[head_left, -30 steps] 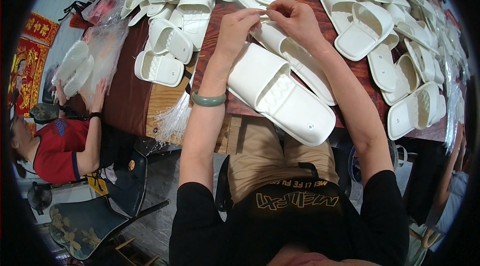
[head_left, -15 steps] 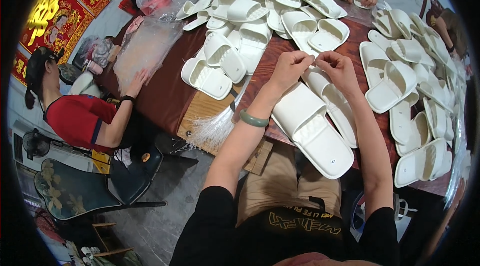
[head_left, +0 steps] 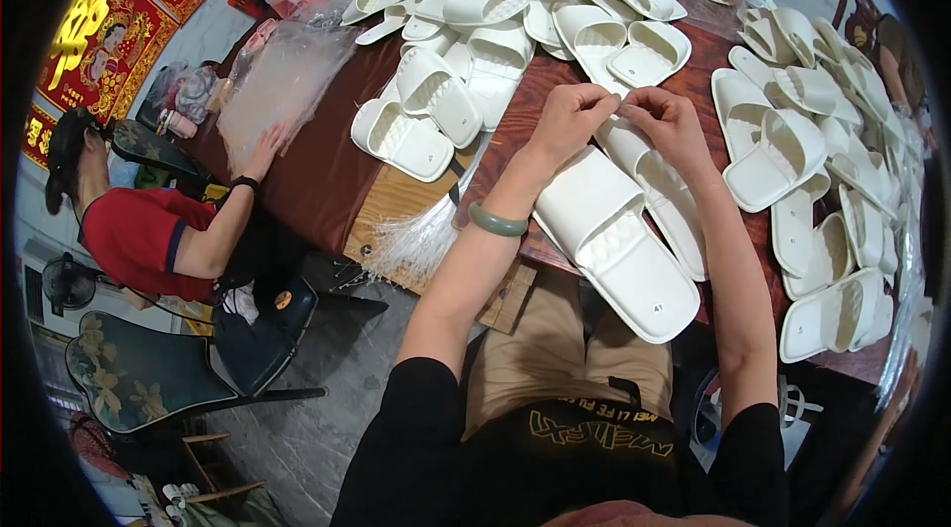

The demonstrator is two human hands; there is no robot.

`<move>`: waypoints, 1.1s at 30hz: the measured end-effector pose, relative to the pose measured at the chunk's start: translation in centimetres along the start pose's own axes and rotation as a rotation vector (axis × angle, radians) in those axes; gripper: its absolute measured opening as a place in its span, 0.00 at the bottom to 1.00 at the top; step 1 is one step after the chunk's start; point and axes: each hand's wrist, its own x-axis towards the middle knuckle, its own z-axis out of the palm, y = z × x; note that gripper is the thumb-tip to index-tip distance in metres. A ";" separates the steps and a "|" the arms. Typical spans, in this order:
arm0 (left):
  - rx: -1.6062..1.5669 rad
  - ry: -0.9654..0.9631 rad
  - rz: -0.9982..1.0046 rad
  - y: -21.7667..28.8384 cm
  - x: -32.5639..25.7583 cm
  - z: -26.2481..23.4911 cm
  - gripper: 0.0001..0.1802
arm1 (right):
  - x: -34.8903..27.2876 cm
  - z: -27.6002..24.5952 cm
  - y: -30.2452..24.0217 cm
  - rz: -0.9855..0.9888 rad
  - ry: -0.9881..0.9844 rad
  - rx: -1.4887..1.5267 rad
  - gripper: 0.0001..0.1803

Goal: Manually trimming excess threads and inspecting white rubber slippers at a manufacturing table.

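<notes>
Your view has swung left; your left hand (head_left: 570, 121) and right hand (head_left: 664, 121) still pinch together, fingertips closed narrow, above the 2 white foam slide slippers (head_left: 619, 240).

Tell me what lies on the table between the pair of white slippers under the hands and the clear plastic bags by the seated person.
In the head view, a bundle of thin white plastic ties on a bare wooden board, between the slippers and bags.

At frame centre the left hand (head_left: 565, 121) and right hand (head_left: 669, 126) meet with pinched fingers (head_left: 606, 103) above a pair of white slippers (head_left: 619, 240) lying on the counter (head_left: 317, 180); a green bangle (head_left: 497, 222) rings the left wrist; more white slippers (head_left: 792, 146) crowd the upper right; a person in a red shirt (head_left: 134, 235) sits at left, one hand on clear plastic bags (head_left: 282, 86).
</notes>
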 end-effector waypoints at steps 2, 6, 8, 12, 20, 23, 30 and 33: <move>-0.014 -0.014 -0.006 0.3 -0.1 0.2 0.10 | 0.0 -0.1 0.3 -0.016 0.046 -0.021 0.07; -0.020 0.001 0.016 0.2 -0.3 -0.2 0.10 | -0.3 0.2 -1.1 0.077 -0.004 0.009 0.06; -0.009 -0.002 0.020 0.2 -0.3 0.2 0.10 | -0.2 0.2 0.0 0.018 0.026 0.012 0.06; -0.050 -0.004 0.024 0.2 -0.3 0.1 0.10 | -0.3 0.0 -0.6 0.013 0.024 0.001 0.06; 0.009 0.022 0.034 0.3 -0.5 0.1 0.11 | 0.0 0.3 0.0 0.005 0.063 -0.070 0.06; -0.013 0.012 0.011 0.4 -0.5 0.0 0.11 | -0.1 0.1 -0.2 0.051 -0.004 0.003 0.06; 0.075 0.002 0.043 0.5 -0.6 0.0 0.11 | -0.2 0.5 -0.1 0.027 0.033 -0.082 0.07; 0.124 -0.001 0.066 0.6 -0.5 0.1 0.12 | -0.1 0.0 0.2 -0.012 0.020 -0.062 0.08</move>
